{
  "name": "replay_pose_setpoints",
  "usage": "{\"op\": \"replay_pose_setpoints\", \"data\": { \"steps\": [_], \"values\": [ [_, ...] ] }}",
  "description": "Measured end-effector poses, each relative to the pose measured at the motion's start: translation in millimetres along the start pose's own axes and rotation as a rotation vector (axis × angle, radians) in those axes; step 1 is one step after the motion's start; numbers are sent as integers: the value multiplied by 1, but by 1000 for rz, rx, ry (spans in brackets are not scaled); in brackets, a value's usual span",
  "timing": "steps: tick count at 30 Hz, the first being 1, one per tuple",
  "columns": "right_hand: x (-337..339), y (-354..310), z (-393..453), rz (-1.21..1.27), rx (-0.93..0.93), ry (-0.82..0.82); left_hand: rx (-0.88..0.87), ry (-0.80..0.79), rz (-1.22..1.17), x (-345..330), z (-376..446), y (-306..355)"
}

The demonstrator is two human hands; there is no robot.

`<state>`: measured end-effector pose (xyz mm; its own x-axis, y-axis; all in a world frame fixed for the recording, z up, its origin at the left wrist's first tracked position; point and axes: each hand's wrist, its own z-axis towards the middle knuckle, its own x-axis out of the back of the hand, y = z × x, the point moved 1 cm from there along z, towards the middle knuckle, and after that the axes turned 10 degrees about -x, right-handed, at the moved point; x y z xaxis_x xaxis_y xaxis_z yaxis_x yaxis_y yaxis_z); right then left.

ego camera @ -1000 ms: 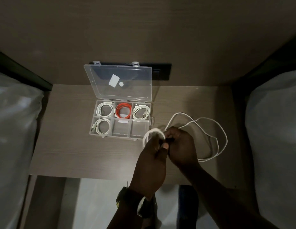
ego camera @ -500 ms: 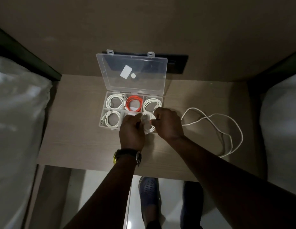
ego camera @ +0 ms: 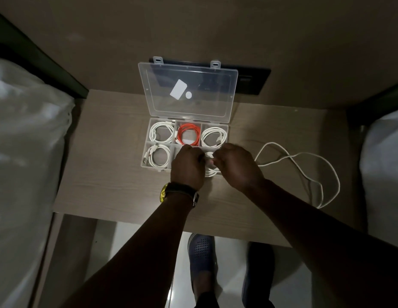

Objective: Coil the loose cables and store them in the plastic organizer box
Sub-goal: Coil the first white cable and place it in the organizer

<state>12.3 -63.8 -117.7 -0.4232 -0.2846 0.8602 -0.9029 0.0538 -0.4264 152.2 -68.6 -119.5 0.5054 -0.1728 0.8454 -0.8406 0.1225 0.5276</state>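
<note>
A clear plastic organizer box [ego camera: 144, 162] lies open on the wooden table [ego camera: 109, 174], its lid [ego camera: 188, 91] propped up behind. Three back compartments hold two white coils and an orange coil [ego camera: 189, 134]; the front left holds another white coil [ego camera: 157, 156]. My left hand [ego camera: 188, 166] and my right hand [ego camera: 237, 166] are both over the front right compartments, pinching a coiled white cable [ego camera: 210, 167] between them. A loose white cable [ego camera: 304, 170] sprawls on the table to the right.
White bedding [ego camera: 27, 163] lies at the left and more white bedding [ego camera: 384, 170] at the right of the narrow table. A dark wall panel [ego camera: 253, 82] sits behind the lid. Two feet in shoes [ego camera: 201, 258] stand on the floor below the table's front edge.
Both hands carried the coiled white cable from the table's front right into the box's front compartments. The view shifted so that the box sits more central.
</note>
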Motion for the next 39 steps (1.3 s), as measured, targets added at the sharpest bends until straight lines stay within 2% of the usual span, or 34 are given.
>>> {"op": "replay_pose_setpoints", "data": {
  "steps": [6, 9, 13, 17, 21, 24, 29, 35, 39],
  "values": [
    [8, 8, -2, -53, 97, -86, -62, -189, -87, 22, 1, -8],
    [9, 6, -1, -25, 94, -83, -157, -129, -117, 27, -11, -8],
    [1, 4, -2, -75, 9, -84, -181, -77, -144, 22, -11, -10],
    [-1, -1, -3, -51, -72, 7, -254, -64, -102, 17, -17, -12],
    [2, -8, 0, -113, -100, 7, -273, -97, -77, 16, -14, -15],
    [5, -14, 6, -147, -96, -71, -295, -161, -39, 18, -8, -19],
    [16, -4, 10, -119, -89, -198, -189, -195, -96, 19, 2, -17],
    [12, 1, 7, -85, -118, -105, -23, -297, -243, 18, 17, -16],
    [6, -12, 8, -184, -55, -36, -101, -135, -139, 14, 6, -12]
  ]
}}
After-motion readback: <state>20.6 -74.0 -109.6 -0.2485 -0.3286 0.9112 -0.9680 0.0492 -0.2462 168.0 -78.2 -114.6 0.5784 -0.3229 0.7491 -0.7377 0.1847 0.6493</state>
